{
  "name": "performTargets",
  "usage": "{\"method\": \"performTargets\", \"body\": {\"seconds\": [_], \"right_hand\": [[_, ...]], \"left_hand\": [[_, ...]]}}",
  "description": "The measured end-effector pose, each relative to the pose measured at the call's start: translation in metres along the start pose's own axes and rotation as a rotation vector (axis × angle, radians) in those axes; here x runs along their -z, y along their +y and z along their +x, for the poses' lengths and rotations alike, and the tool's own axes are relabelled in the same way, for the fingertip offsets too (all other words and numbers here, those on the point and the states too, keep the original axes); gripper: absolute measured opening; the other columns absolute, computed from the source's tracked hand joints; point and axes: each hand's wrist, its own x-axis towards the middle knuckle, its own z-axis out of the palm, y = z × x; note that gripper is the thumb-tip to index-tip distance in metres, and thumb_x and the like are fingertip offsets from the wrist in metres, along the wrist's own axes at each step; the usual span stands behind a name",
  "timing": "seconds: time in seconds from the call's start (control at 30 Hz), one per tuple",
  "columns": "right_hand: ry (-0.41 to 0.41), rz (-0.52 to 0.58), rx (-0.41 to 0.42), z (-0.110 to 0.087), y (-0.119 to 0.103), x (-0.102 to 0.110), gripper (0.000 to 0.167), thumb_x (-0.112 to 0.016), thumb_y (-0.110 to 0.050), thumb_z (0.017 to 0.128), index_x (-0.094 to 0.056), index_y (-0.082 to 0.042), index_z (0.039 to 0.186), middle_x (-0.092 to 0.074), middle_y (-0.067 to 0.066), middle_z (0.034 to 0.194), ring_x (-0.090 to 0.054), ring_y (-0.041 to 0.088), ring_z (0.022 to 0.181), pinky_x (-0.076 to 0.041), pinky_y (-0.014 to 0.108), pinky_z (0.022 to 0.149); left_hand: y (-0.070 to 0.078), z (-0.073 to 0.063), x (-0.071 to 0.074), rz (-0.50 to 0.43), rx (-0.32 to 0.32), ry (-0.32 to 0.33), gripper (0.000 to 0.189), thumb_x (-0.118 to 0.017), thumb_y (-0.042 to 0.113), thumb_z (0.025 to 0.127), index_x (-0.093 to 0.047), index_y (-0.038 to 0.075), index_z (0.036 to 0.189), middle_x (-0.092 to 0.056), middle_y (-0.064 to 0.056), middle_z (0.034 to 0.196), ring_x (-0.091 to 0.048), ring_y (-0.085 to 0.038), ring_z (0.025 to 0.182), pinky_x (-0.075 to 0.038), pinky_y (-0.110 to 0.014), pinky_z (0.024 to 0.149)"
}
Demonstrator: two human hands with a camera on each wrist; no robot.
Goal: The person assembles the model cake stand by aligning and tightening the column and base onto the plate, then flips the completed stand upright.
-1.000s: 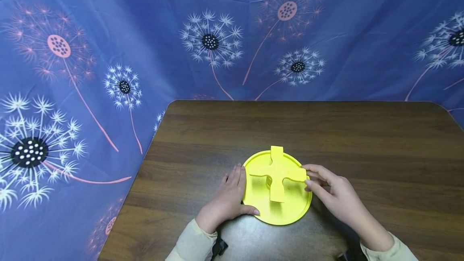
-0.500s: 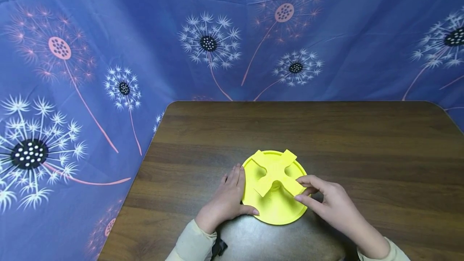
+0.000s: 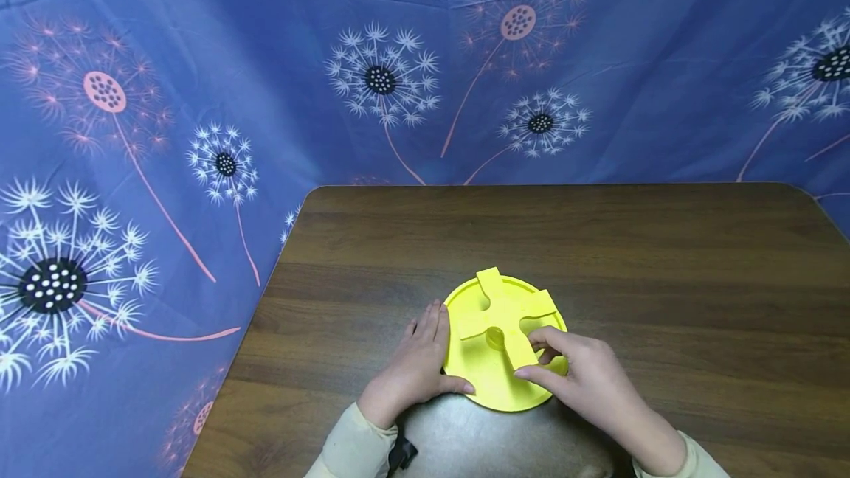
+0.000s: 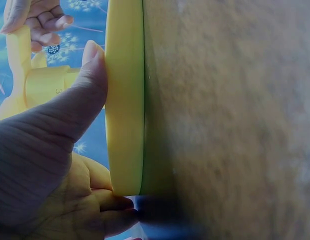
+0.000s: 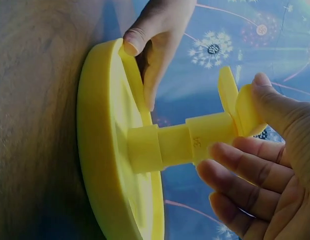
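Blue cloth (image 3: 285, 87) behind table (image 3: 664, 264) — hands (image 3: 418, 367) (image 3: 587, 378) and cross (image 3: 508, 313) partly hide base (image 3: 494, 393).

1. What looked like the number "34" (image 5: 197, 142) ran sideways on the collar (image 5: 217, 127) of a yellow cross-shaped piece (image 3: 508, 312), seen from the right wrist.
2. From the left wrist, a sideways "3" (image 4: 58, 91) could be read on that collar.

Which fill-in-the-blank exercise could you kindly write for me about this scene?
1. The left hand touches the round base, and the right hand touches the cross-shaped piece, which has ____ arms.
2. The base and the cross-shaped piece are both ____ in colour.
3. Behind the table, the patterned cloth is mainly ____.

Missing words: four; yellow; blue.
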Motion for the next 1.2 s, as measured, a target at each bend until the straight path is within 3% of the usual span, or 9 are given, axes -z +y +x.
{"method": "performTargets", "body": {"seconds": [0.33,0.57,0.73,0.8,0.97,1.1,1.2], "right_hand": [[0.017,-0.067,0.024,0.001,-0.006,-0.006,0.038,-0.09,-0.033,0.06,-0.062,-0.025,0.084,-0.059,-0.015,0.071,-0.056,0.0,0.063,-0.04,0.016,0.052],[-0.005,-0.091,0.047,0.001,-0.009,0.001,0.034,-0.088,-0.036,0.065,-0.067,-0.025,0.088,-0.061,-0.019,0.074,-0.056,-0.003,0.066,-0.042,0.019,0.053],[0.075,-0.065,0.082,0.004,-0.006,0.016,0.028,-0.088,-0.026,0.066,-0.069,-0.023,0.086,-0.055,-0.023,0.07,-0.051,-0.005,0.061,-0.04,0.013,0.053],[0.098,-0.059,0.06,0.006,-0.004,0.023,0.026,-0.088,-0.017,0.068,-0.069,-0.021,0.086,-0.052,-0.023,0.068,-0.049,-0.005,0.059,-0.04,0.012,0.052],[0.121,-0.075,-0.021,0.01,0.007,0.036,0.035,-0.085,-0.004,0.069,-0.071,-0.016,0.098,-0.056,-0.02,0.066,-0.05,-0.004,0.056,-0.042,0.012,0.05],[0.138,-0.057,-0.014,0.011,0.016,0.038,0.044,-0.084,-0.001,0.07,-0.07,-0.016,0.109,-0.058,-0.018,0.067,-0.05,-0.002,0.056,-0.04,0.012,0.05],[0.1,-0.044,-0.034,0.012,0.02,0.038,0.047,-0.081,-0.002,0.074,-0.068,-0.016,0.117,-0.063,-0.015,0.072,-0.05,-0.001,0.058,-0.039,0.012,0.051]], "left_hand": [[-0.001,0.0,0.0,0.005,-0.004,0.002,0.124,-0.072,0.067,0.072,-0.012,-0.005,0.153,-0.012,-0.023,0.16,-0.014,-0.032,0.147,-0.022,-0.053,0.114],[-0.001,-0.001,0.0,0.005,0.001,-0.002,0.124,-0.071,0.068,0.072,-0.012,-0.005,0.153,-0.011,-0.023,0.16,-0.013,-0.032,0.147,-0.022,-0.053,0.114],[0.001,-0.002,0.002,0.002,0.001,-0.006,0.124,-0.071,0.067,0.072,-0.011,-0.005,0.153,-0.01,-0.022,0.16,-0.013,-0.031,0.148,-0.022,-0.053,0.114],[0.001,-0.002,0.003,-0.004,0.003,-0.01,0.124,-0.072,0.067,0.072,-0.011,-0.004,0.154,-0.01,-0.022,0.16,-0.012,-0.031,0.148,-0.021,-0.053,0.114],[0.002,-0.002,0.003,-0.005,0.008,-0.015,0.125,-0.072,0.067,0.072,-0.011,-0.004,0.154,-0.009,-0.022,0.16,-0.012,-0.031,0.148,-0.021,-0.053,0.114],[0.004,-0.003,0.004,-0.015,0.018,-0.028,0.125,-0.072,0.067,0.072,-0.009,-0.003,0.154,-0.007,-0.021,0.161,-0.01,-0.03,0.148,-0.02,-0.052,0.115],[0.004,-0.004,0.005,-0.03,0.02,-0.032,0.125,-0.073,0.066,0.072,-0.009,-0.003,0.154,-0.007,-0.021,0.161,-0.01,-0.03,0.148,-0.019,-0.051,0.115]]}}
